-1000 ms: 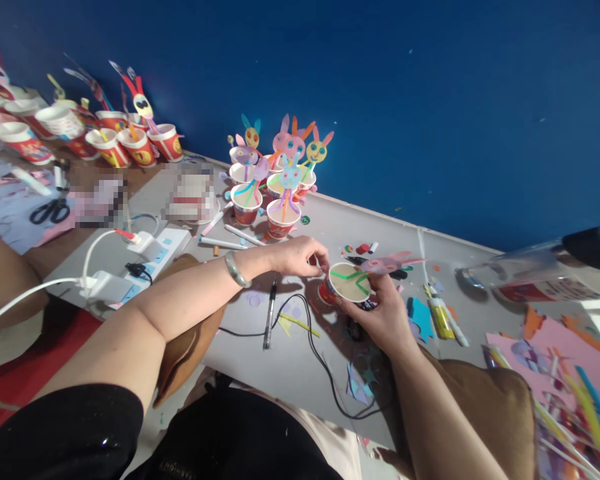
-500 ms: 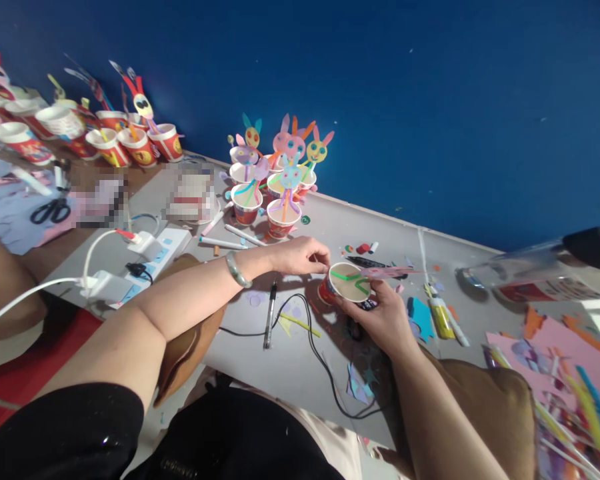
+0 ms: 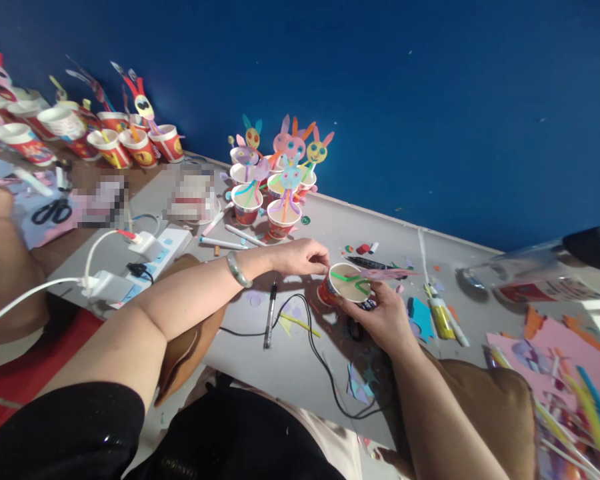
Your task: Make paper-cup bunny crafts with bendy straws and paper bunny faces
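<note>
A red-and-white paper cup (image 3: pixel 350 293) is tilted in my right hand (image 3: pixel 387 317), whose thumb and fingers grip its right side. Green strips (image 3: pixel 353 280) lie across the cup's mouth, and a pink paper piece (image 3: pixel 387 273) sticks out over its right rim. My left hand (image 3: pixel 305 257), with a bangle on its wrist, is closed with the fingertips pinched together at the cup's left edge. What those fingers hold, if anything, is too small to make out. Below lie a pen (image 3: pixel 270 313), a black cord (image 3: pixel 313 333) and paper scraps (image 3: pixel 360 383).
Several paper cups with rabbit-like paper figures (image 3: pixel 283 217) stand by the blue wall. More cups (image 3: pixel 165 141) are at the far left. A power strip (image 3: pixel 165 250), a yellow glue tube (image 3: pixel 441 317), a clear bottle (image 3: pixel 545 270) and pink paper (image 3: pixel 555 347) surround my arms. Another person's arm (image 3: pixel 5 267) is at left.
My hands and the cup stay almost still. The other person's arm at the left has moved up and further into view, near the scissors.
</note>
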`<state>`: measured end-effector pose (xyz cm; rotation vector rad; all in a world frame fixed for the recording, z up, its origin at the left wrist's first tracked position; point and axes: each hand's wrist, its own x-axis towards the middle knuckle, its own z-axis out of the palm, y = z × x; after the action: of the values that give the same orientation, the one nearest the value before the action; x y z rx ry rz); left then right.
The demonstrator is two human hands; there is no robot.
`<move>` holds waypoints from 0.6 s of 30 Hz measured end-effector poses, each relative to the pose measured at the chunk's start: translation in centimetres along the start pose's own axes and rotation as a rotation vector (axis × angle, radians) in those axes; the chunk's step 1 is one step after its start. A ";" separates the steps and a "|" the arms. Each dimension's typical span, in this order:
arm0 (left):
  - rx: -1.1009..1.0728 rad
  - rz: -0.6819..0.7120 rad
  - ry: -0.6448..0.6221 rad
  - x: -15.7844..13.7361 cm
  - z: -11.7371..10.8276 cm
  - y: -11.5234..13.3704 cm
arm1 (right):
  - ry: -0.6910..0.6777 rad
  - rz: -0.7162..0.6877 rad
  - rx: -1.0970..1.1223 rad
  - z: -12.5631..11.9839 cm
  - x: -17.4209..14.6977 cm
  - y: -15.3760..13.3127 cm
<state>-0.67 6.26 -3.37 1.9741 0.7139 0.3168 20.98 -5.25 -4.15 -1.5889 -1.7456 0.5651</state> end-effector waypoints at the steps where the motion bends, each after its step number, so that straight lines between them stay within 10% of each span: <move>1: -0.015 -0.001 0.002 0.0 0.0 0.0 | 0.001 0.002 0.000 0.0 0.0 0.0; 18: -0.163 -0.123 -0.141 -0.1 -0.2 0.3 | 0.003 -0.009 -0.002 0.0 -0.2 0.6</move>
<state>-0.71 6.25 -2.99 1.7711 0.6932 0.1551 21.35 -5.30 -4.63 -1.5816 -1.7505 0.5564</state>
